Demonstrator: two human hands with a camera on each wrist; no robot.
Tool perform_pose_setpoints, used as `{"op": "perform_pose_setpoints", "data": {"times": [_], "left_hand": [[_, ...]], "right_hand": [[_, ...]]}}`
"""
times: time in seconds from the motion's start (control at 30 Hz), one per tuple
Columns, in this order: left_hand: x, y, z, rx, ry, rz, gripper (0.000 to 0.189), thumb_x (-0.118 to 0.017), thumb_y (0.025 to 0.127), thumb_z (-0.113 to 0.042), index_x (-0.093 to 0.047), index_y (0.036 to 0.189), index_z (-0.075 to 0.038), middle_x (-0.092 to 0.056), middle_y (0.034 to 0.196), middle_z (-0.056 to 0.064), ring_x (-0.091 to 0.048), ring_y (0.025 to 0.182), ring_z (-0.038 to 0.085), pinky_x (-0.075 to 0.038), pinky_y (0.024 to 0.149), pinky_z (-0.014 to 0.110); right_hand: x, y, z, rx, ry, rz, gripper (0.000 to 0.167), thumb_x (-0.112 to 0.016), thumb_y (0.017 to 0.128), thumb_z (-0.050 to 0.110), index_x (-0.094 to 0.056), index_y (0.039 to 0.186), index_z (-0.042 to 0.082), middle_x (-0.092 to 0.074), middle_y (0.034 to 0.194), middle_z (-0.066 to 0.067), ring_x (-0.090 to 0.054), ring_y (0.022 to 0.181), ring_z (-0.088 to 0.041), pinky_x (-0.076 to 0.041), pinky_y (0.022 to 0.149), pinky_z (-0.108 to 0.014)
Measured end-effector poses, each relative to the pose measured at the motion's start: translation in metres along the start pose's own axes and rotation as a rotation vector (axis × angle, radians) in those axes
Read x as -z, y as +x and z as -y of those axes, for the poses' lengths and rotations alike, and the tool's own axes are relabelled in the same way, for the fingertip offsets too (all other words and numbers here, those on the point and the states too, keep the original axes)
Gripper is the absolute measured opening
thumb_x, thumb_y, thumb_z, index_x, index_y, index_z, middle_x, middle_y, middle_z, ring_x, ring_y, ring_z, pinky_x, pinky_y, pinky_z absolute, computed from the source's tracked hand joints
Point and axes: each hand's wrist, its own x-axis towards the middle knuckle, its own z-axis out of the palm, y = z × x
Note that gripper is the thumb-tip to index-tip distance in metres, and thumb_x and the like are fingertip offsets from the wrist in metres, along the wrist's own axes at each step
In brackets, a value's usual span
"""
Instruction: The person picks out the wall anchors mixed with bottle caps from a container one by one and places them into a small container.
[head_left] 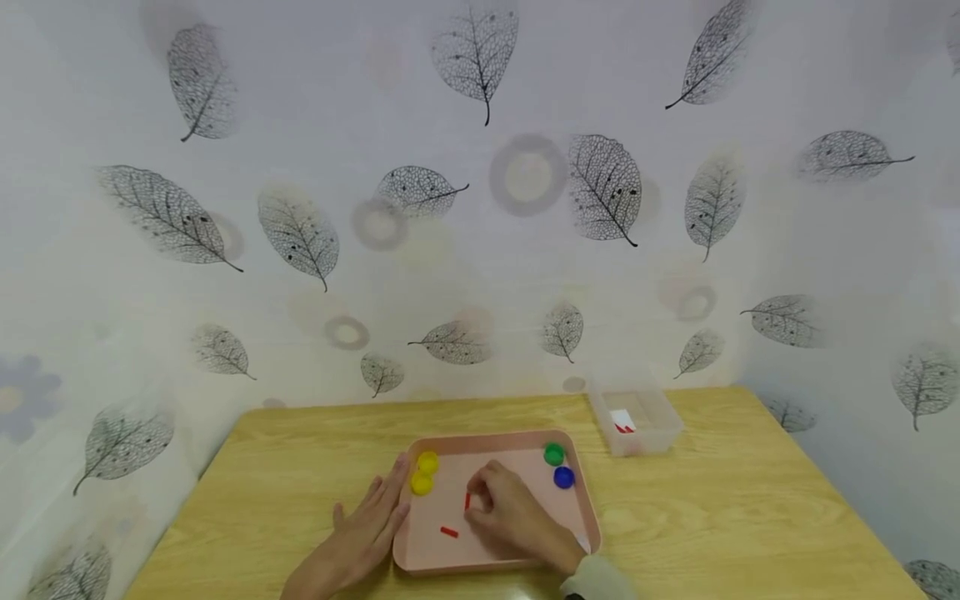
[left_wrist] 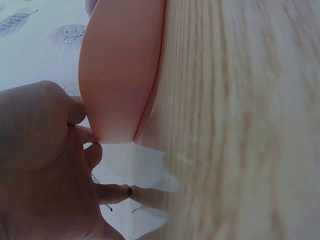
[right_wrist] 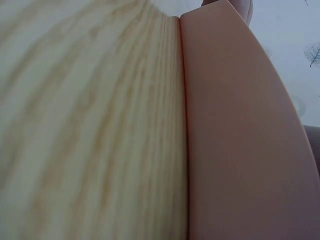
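A shallow pink tray [head_left: 480, 450] lies on the table before me. My right hand [head_left: 510, 508] reaches over its middle, thumb and index finger pinching a small red stick [head_left: 467, 501] by its two ends. Another red stick [head_left: 448, 532] lies on the tray floor, left of that hand. My left hand [head_left: 363, 529] rests along the tray's left side with fingers stretched out. In the left wrist view, the left hand's fingers [left_wrist: 77, 110] touch the tray's outer wall [left_wrist: 120, 70]. The right wrist view is mostly filled by tray wall [right_wrist: 235, 125] and tabletop.
Two round yellow pieces [head_left: 422, 483] sit in the tray's far left corner. A green round piece [head_left: 553, 454] and a blue one [head_left: 564, 477] sit far right. Behind, a clear plastic box [head_left: 656, 442] holds a white card [head_left: 619, 417] with red on it. A leaf-patterned wall backs the wooden table [head_left: 720, 483].
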Motion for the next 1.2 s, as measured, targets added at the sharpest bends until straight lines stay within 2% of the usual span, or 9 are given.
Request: {"op": "perform_pose_setpoints", "data": {"times": [0.23, 0.47, 0.8, 1.07, 1.2], "left_hand": [[-0.001, 0.001, 0.003, -0.003, 0.003, -0.004, 0.062, -0.031, 0.113, -0.044, -0.007, 0.167, -0.023, -0.007, 0.172, -0.003, -0.019, 0.153, 0.044, 0.004, 0.097, 0.09], [0.0, 0.001, 0.004, 0.003, 0.003, -0.005, 0.063, -0.03, 0.113, -0.045, -0.007, 0.167, -0.025, -0.007, 0.172, -0.005, -0.019, 0.153, 0.043, 0.004, 0.097, 0.09], [-0.001, 0.0, 0.002, -0.004, -0.003, -0.003, 0.063, -0.03, 0.113, -0.045, -0.006, 0.167, -0.024, -0.007, 0.172, -0.004, -0.019, 0.153, 0.043, 0.004, 0.098, 0.089], [-0.001, 0.0, 0.0, 0.004, -0.001, -0.008, 0.063, -0.031, 0.113, -0.045, -0.007, 0.167, -0.025, -0.007, 0.172, -0.005, -0.019, 0.154, 0.042, 0.005, 0.099, 0.089], [-0.001, 0.0, 0.003, 0.01, -0.001, -0.004, 0.063, -0.031, 0.112, -0.046, -0.007, 0.167, -0.025, -0.007, 0.172, -0.005, -0.018, 0.154, 0.042, 0.005, 0.099, 0.089]], "right_hand": [[-0.002, 0.003, 0.003, 0.006, -0.032, 0.021, 0.018, -0.082, 0.087, 0.011, -0.067, 0.098, 0.008, -0.051, 0.089, 0.005, -0.047, 0.078, -0.004, -0.046, 0.068, -0.02], [-0.002, 0.004, 0.006, -0.024, -0.046, 0.042, 0.018, -0.081, 0.088, 0.015, -0.067, 0.097, 0.01, -0.052, 0.09, 0.006, -0.047, 0.079, -0.005, -0.046, 0.07, -0.021], [0.002, 0.0, 0.004, -0.051, -0.044, 0.032, 0.014, -0.078, 0.089, 0.017, -0.065, 0.093, 0.013, -0.052, 0.086, 0.007, -0.048, 0.077, -0.004, -0.047, 0.068, -0.02], [0.009, -0.001, 0.006, 0.023, -0.064, -0.008, 0.017, -0.08, 0.089, 0.015, -0.065, 0.095, 0.01, -0.054, 0.089, 0.005, -0.049, 0.079, -0.005, -0.049, 0.071, -0.021], [0.011, -0.001, 0.008, -0.022, -0.05, 0.008, 0.017, -0.079, 0.09, 0.019, -0.064, 0.097, 0.014, -0.056, 0.092, 0.006, -0.051, 0.082, -0.006, -0.051, 0.075, -0.021]]}}
